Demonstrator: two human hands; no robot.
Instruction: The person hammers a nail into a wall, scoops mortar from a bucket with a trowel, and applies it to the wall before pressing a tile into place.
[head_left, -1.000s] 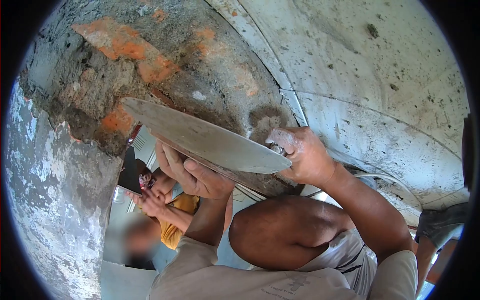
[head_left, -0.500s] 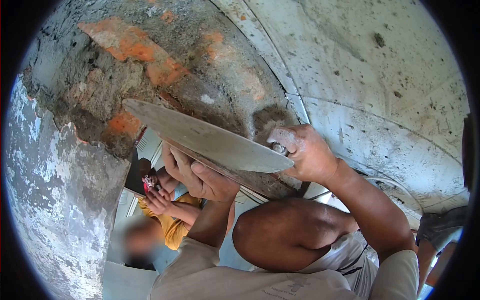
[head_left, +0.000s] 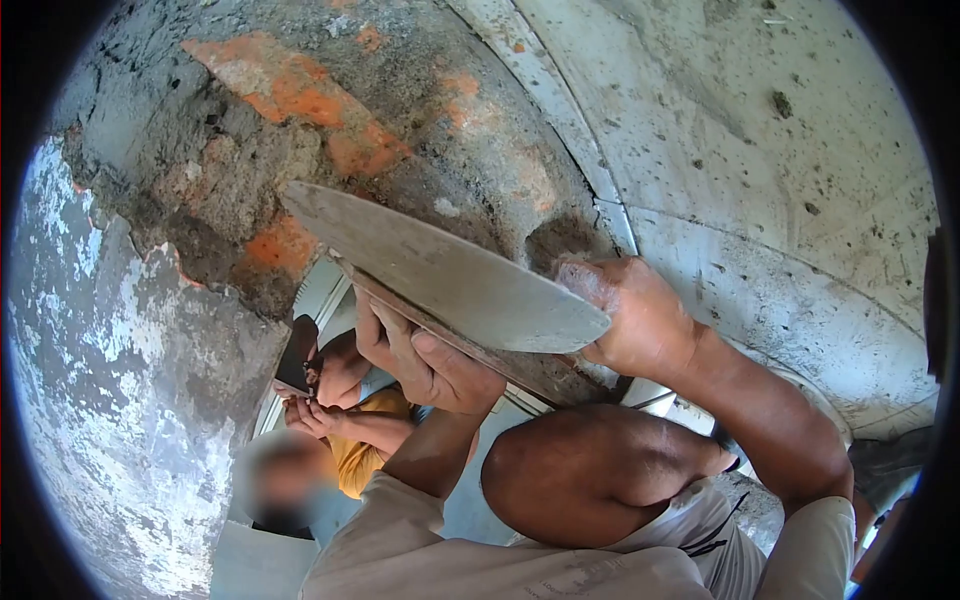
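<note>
1. At the centre, slanting from 10 o'clock to past 3 o'clock: a large trowel (head_left: 440, 265), flat face showing.
2. At 3 o'clock: the right hand (head_left: 645, 312), curled firmly round the near end of the trowel.
3. Just under the blade, toward 6 o'clock: a thin board (head_left: 500, 362), edge-on, following much the same slant.
4. At 7 o'clock: the left hand (head_left: 445, 372), fingers up against the board, thumb apart; far side hidden, so cannot tell pinching from mere propping.
5. Could lose the board through too light a left-hand support under a hard push; could nick the left fingers by dipping the blade toward 7 o'clock.
6. From 10 to 12 o'clock: a crumbly wall (head_left: 245, 170) with orange patches (head_left: 300, 95), apt to shed grit if knocked.
7. At 5 o'clock: a bent knee (head_left: 590, 465), exposed to any trowel dropped from a slack right grip.
8. Toward 8 o'clock, beyond the board: a person in yellow (head_left: 362, 445).
</note>
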